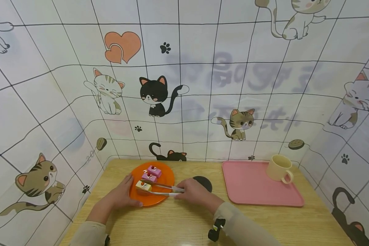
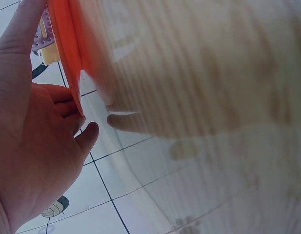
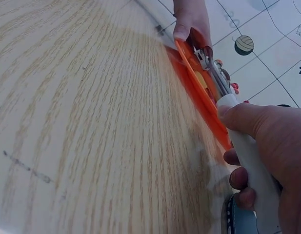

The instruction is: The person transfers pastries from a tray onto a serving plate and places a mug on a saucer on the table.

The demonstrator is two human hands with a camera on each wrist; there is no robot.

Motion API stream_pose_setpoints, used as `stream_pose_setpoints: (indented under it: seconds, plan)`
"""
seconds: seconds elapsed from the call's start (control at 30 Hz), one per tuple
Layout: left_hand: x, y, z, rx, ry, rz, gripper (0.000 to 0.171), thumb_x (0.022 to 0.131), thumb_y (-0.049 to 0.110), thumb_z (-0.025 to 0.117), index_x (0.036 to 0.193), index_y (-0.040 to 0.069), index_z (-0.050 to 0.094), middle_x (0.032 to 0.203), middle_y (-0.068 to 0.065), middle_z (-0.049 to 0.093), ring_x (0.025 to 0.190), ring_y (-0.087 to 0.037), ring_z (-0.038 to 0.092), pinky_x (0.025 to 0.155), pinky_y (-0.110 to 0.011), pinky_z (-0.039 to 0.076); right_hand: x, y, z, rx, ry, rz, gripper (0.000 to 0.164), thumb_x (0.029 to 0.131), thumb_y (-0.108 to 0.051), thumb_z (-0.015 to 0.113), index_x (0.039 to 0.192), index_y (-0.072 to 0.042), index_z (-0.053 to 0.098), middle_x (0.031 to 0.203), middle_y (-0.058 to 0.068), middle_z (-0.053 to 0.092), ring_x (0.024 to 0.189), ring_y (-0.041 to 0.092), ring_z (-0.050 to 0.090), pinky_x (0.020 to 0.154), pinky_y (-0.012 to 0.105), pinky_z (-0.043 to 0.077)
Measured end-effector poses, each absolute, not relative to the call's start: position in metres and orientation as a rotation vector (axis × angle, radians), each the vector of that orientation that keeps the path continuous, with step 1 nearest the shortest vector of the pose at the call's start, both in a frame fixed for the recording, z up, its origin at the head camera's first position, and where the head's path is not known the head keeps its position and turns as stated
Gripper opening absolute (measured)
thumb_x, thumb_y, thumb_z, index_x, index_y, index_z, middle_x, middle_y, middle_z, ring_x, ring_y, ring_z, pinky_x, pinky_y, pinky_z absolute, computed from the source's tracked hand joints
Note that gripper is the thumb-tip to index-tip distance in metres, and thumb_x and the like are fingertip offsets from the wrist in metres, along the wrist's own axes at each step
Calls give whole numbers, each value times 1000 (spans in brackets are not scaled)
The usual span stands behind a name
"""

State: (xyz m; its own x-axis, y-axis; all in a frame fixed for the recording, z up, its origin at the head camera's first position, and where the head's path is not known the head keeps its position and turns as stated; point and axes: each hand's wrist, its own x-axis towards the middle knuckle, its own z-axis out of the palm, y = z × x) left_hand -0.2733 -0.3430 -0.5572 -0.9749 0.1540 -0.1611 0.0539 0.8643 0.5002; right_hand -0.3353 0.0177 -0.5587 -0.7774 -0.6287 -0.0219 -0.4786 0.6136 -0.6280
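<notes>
From where I stand, the person at the table (image 1: 172, 225) has both hands busy around an orange plate (image 1: 165, 171). The left hand (image 1: 121, 195) holds that plate at its left rim, the thumb on the near edge and the fingers round the far side. The right hand (image 1: 195, 193) is wrapped round the white handles of a pair of metal tongs (image 1: 160, 193), reaching in over the plate from the right.

The tongs stand slightly parted, and a small yellow toy cake (image 1: 143, 186) sits between their arms, on the near left part of the plate. I can't tell whether both arms press on it. Just beyond it lie two pink cakes, the nearer one (image 1: 149, 177) close to the tongs and the farther one (image 1: 154, 171) toward the plate's back edge. Each of the three carries a red topping.

A black disc (image 1: 204, 183) shows beyond the right hand, partly covered by it. Farther right, well apart from the plate, lies a pink tray (image 1: 249, 186), with a pale yellow mug (image 1: 276, 169) upright near its far right corner, handle turned toward the person's right. A white wall covering (image 1: 196, 78) with dark grid lines and cartoon cats rises behind the table and along both sides.
</notes>
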Motion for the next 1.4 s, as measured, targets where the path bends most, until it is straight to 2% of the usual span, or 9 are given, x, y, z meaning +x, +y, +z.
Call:
stream_pose_setpoints:
  seconds: [0.13, 0.47, 0.77, 0.9, 1.07, 1.23, 1.4]
  plan:
    - [-273, -343, -558, 156, 2843, 747, 145, 72, 63, 98, 171, -10, 21, 180, -32, 15, 165, -55, 16, 129, -71, 27, -337, 19, -561, -936, 2612, -892, 21, 93, -39, 92, 104, -21, 85, 78, -15, 68, 68, 8, 58, 65, 24, 50]
    - [-274, -342, -559, 171, 2850, 742, 145, 72, 64, 97, 171, -11, 21, 180, -32, 15, 165, -55, 16, 129, -70, 27, -334, 26, -562, -1014, 2672, -951, 17, 95, -37, 90, 103, -25, 81, 77, -15, 62, 68, 5, 53, 61, 24, 45]
    - [-273, -341, -557, 168, 2850, 750, 145, 72, 64, 98, 170, -11, 22, 180, -32, 15, 165, -55, 15, 129, -70, 26, -328, 42, -555, -1074, 2662, -995, 26, 96, -31, 90, 115, -14, 83, 81, -14, 61, 73, 6, 54, 64, 24, 47]
    - [-273, -341, -558, 154, 2851, 739, 145, 72, 64, 98, 170, -11, 22, 180, -32, 15, 165, -55, 16, 129, -70, 27, -330, 51, -559, -1132, 2700, -941, 28, 96, -35, 90, 115, -16, 83, 81, -14, 59, 73, 4, 52, 63, 24, 46]
    - [-274, -341, -559, 157, 2854, 731, 145, 71, 64, 98, 170, -11, 22, 179, -33, 16, 165, -55, 17, 129, -70, 27, -326, 68, -561, -1177, 2744, -923, 31, 95, -34, 90, 116, -13, 82, 84, -9, 63, 77, 6, 53, 67, 25, 47]
    - [-273, -340, -559, 157, 2853, 735, 144, 72, 63, 98, 170, -11, 22, 179, -33, 16, 165, -55, 17, 128, -71, 27, -318, 87, -560, -1175, 2784, -925, 28, 95, -34, 90, 111, -14, 81, 86, -6, 65, 75, 5, 53, 66, 26, 48]
    - [-272, -340, -556, 148, 2852, 743, 144, 72, 62, 98, 171, -10, 23, 179, -32, 16, 164, -55, 17, 128, -71, 27, -314, 106, -560, -1167, 2799, -966, 31, 94, -33, 90, 116, -14, 81, 86, -7, 64, 73, 6, 55, 64, 26, 48]
